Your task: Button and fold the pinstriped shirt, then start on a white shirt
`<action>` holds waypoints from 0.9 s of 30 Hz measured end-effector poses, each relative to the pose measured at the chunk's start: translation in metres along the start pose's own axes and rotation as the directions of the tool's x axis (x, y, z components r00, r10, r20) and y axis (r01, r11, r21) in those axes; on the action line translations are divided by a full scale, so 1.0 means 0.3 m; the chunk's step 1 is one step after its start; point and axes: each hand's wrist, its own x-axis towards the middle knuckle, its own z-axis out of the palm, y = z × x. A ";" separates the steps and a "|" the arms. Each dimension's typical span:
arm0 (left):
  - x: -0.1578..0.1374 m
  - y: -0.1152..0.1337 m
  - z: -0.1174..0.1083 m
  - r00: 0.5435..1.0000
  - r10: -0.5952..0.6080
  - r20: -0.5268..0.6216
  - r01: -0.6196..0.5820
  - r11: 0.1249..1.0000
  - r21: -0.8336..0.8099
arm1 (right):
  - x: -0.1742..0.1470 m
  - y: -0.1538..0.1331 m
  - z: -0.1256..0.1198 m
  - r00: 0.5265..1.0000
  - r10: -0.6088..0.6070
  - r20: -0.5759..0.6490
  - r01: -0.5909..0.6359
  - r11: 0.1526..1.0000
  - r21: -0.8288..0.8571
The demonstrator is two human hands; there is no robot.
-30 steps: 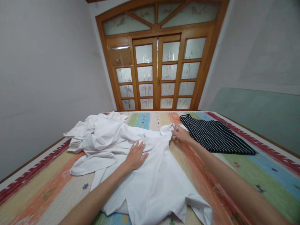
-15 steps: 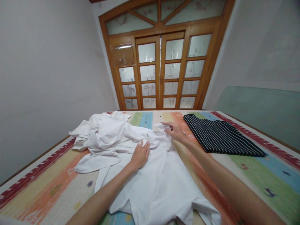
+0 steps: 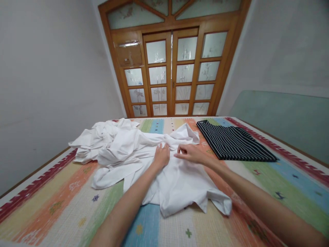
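The white garment's (image 3: 180,185) near hem is now lying farther up the cover (image 3: 64,206) than half a second ago, and the right hand (image 3: 191,153) is sitting lower on the cloth, off the far edge it was gripping. That far edge is now fanning out toward the black striped garment (image 3: 235,142), which is lying flat off to the right. The left hand (image 3: 161,156) is resting on the white cloth, fingers stretched forward and slightly apart. The right is bending thumb and finger close together over it — whether they're pinching any fabric, I can't tell. A crumpled white heap (image 3: 102,139) is lying to the left, touching the garment — wooden doors (image 3: 168,68) are standing beyond.
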 end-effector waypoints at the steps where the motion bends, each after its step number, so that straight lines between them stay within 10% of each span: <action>1: 0.014 -0.004 -0.002 1.000 0.005 0.008 -0.005 1.000 -0.009 | -0.035 -0.040 0.007 0.995 -0.057 0.081 0.054 0.998 0.040; 6: 0.060 -0.049 -0.023 0.999 0.036 0.036 -0.033 0.996 -0.080 | -0.211 -0.187 0.069 0.881 -0.279 0.381 0.301 0.954 0.002; 13: 0.036 -0.148 -0.061 0.983 0.159 0.095 -0.143 0.977 -0.155 | -0.268 -0.010 0.076 0.915 -0.050 0.400 0.153 0.961 -0.230; 22: -0.116 -0.279 -0.154 0.982 0.174 0.080 -0.141 0.940 -0.311 | -0.249 0.245 -0.066 0.952 0.291 -0.094 -0.305 0.930 -0.206; 27: -0.237 -0.328 -0.238 0.973 0.194 0.125 -0.140 0.927 -0.347 | -0.215 0.240 -0.121 0.848 0.318 -0.425 -0.376 0.925 -0.057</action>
